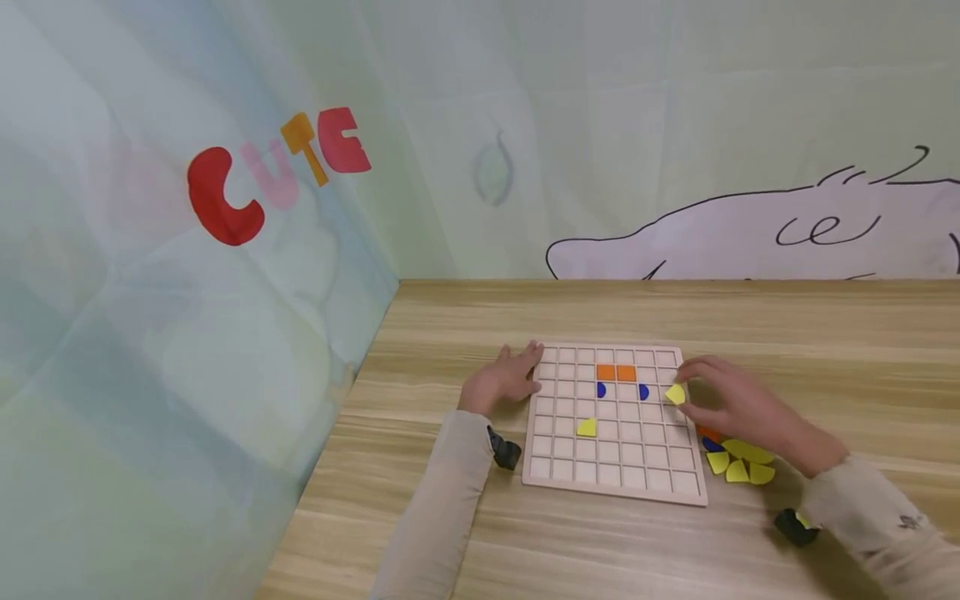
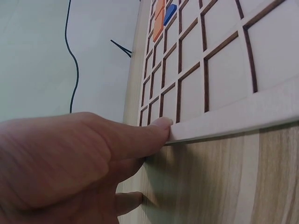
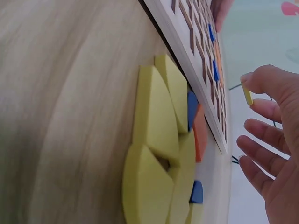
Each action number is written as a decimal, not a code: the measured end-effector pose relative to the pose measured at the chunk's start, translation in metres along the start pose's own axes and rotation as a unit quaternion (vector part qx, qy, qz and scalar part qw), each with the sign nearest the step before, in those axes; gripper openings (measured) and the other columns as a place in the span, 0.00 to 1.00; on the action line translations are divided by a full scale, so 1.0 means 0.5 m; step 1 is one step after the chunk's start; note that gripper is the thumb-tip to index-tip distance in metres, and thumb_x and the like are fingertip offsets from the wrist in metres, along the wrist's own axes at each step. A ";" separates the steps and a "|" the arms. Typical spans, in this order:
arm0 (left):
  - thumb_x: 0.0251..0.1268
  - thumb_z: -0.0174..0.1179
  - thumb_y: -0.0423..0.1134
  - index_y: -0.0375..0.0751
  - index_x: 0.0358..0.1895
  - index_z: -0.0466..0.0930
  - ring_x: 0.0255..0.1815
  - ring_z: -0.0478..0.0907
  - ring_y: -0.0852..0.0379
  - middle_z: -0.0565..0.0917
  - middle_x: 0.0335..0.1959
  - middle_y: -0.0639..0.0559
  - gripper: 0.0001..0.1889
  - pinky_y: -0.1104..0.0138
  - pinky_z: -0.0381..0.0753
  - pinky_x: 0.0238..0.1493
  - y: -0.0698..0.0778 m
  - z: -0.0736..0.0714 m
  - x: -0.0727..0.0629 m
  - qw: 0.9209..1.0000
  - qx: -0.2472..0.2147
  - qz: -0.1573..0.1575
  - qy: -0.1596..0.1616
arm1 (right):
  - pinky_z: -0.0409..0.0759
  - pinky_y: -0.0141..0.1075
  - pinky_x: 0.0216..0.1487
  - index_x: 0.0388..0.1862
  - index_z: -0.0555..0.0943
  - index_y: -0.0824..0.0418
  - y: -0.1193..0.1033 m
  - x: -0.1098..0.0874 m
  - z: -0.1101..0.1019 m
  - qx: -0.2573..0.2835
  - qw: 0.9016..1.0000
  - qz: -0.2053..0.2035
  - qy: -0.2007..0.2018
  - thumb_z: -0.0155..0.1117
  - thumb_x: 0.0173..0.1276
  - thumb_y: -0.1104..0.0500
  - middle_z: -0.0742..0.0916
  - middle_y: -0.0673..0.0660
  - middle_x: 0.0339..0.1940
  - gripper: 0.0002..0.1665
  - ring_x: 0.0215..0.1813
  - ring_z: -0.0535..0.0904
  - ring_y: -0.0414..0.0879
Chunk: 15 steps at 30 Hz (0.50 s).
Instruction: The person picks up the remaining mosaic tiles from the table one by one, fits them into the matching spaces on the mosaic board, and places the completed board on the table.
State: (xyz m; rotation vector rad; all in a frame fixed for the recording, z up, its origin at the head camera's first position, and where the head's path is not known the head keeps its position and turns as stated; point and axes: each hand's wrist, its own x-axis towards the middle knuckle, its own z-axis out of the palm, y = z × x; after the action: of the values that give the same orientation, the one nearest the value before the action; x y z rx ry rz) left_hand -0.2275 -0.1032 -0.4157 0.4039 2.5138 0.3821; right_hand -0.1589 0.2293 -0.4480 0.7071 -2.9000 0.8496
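A pale wooden grid board [image 1: 615, 492] lies on the table. My left hand [image 1: 507, 379] rests at its upper left edge; in the left wrist view the thumb [image 2: 156, 133] touches the rim. Between thumb and index finger, my right hand [image 1: 738, 406] pinches a yellow piece [image 1: 676, 394] with a rounded side, held over the board's right part. Two orange squares [image 1: 617, 372] sit side by side in upper cells. Below them are two blue half-round pieces [image 1: 602, 390], and lower left of these lies a yellow piece [image 1: 587, 427].
Beside the board's right edge, partly under my right hand, lies a pile of yellow pieces [image 1: 761, 473] with blue [image 1: 712, 445] and orange [image 1: 708, 432] ones. A printed cloth [image 1: 450, 150] hangs behind the wooden table [image 1: 465, 325] and along its left side.
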 end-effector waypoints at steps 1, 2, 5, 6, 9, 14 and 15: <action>0.75 0.46 0.44 0.52 0.78 0.40 0.78 0.30 0.41 0.39 0.79 0.57 0.34 0.47 0.38 0.76 0.000 0.000 0.000 1.000 0.001 0.000 0.000 | 0.75 0.57 0.57 0.47 0.80 0.58 -0.002 0.002 0.003 0.001 1.000 -0.001 -0.002 0.72 0.58 0.57 0.81 0.60 0.55 0.19 0.58 0.74 0.58; 0.75 0.46 0.44 0.52 0.78 0.40 0.78 0.31 0.41 0.39 0.79 0.57 0.34 0.48 0.38 0.76 0.000 0.000 0.000 1.000 0.000 0.000 0.000 | 0.75 0.57 0.57 0.47 0.80 0.57 -0.004 0.003 0.005 0.001 1.000 -0.004 -0.003 0.72 0.58 0.56 0.81 0.60 0.55 0.18 0.58 0.74 0.58; 0.75 0.45 0.44 0.52 0.78 0.41 0.78 0.31 0.41 0.39 0.79 0.57 0.34 0.48 0.38 0.76 0.000 0.001 0.001 1.000 0.002 -0.002 0.001 | 0.76 0.55 0.57 0.47 0.80 0.57 -0.010 0.007 0.013 0.002 1.000 -0.015 -0.008 0.71 0.58 0.56 0.82 0.58 0.53 0.18 0.57 0.75 0.56; 0.75 0.45 0.44 0.52 0.78 0.41 0.79 0.31 0.41 0.39 0.79 0.57 0.34 0.48 0.39 0.76 0.000 0.001 0.001 1.000 0.004 -0.002 0.001 | 0.76 0.54 0.57 0.47 0.80 0.56 -0.012 0.008 0.016 0.000 1.000 -0.018 -0.008 0.71 0.58 0.56 0.82 0.57 0.53 0.18 0.57 0.76 0.54; 0.75 0.45 0.44 0.53 0.78 0.41 0.79 0.31 0.42 0.39 0.79 0.57 0.34 0.47 0.39 0.76 0.000 0.002 0.001 1.000 0.005 -0.005 0.002 | 0.77 0.51 0.55 0.48 0.80 0.56 -0.019 0.012 0.022 0.001 0.999 -0.033 -0.008 0.70 0.59 0.56 0.83 0.54 0.51 0.18 0.55 0.77 0.51; 0.75 0.46 0.44 0.53 0.78 0.41 0.79 0.32 0.42 0.39 0.79 0.57 0.34 0.48 0.40 0.76 0.001 0.003 0.000 1.000 0.009 -0.006 0.003 | 0.78 0.50 0.55 0.48 0.80 0.55 -0.034 0.020 0.034 0.007 0.999 -0.044 -0.014 0.70 0.60 0.56 0.83 0.52 0.51 0.18 0.55 0.78 0.50; 0.75 0.46 0.44 0.53 0.78 0.41 0.79 0.32 0.41 0.39 0.79 0.57 0.34 0.48 0.40 0.76 0.001 0.002 0.000 1.000 0.009 -0.006 0.003 | 0.78 0.50 0.55 0.48 0.80 0.56 -0.037 0.022 0.037 0.009 0.999 -0.047 -0.014 0.70 0.59 0.57 0.83 0.53 0.51 0.18 0.55 0.78 0.50</action>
State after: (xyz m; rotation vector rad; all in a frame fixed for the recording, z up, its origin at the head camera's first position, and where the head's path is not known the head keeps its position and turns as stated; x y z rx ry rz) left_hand -0.2269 -0.1027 -0.4166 0.3949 2.5268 0.3577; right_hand -0.1589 0.2014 -0.4524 0.8557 -2.8607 0.8623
